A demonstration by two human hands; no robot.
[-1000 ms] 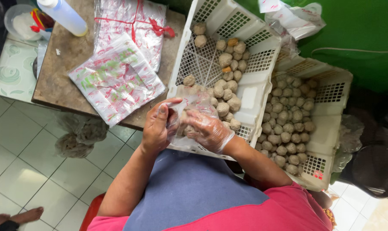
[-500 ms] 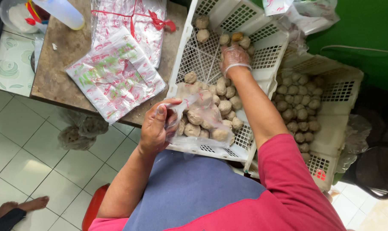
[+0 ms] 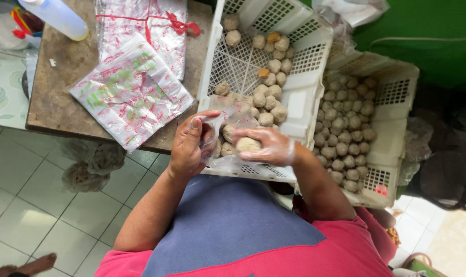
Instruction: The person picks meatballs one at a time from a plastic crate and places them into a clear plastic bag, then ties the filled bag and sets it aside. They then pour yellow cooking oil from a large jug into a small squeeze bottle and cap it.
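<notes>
My left hand (image 3: 188, 144) pinches the rim of a clear plastic bag (image 3: 227, 115) that hangs open over the near edge of a white perforated crate (image 3: 307, 90). Some pale round balls lie in the bag. My right hand (image 3: 266, 146), covered by a thin clear glove, grips one pale ball (image 3: 248, 144) at the bag's mouth. Several more balls (image 3: 270, 69) are scattered inside the crate.
A second white crate (image 3: 392, 92) full of balls stands to the right. On the brown table (image 3: 63, 87) lie stacks of printed plastic bags (image 3: 132, 95) and a white bottle (image 3: 58, 18). Tiled floor lies at the left; a green wall is behind.
My right hand reached to the far end of the crate, then came back to the bag with a ball. My left hand kept hold of the bag.
</notes>
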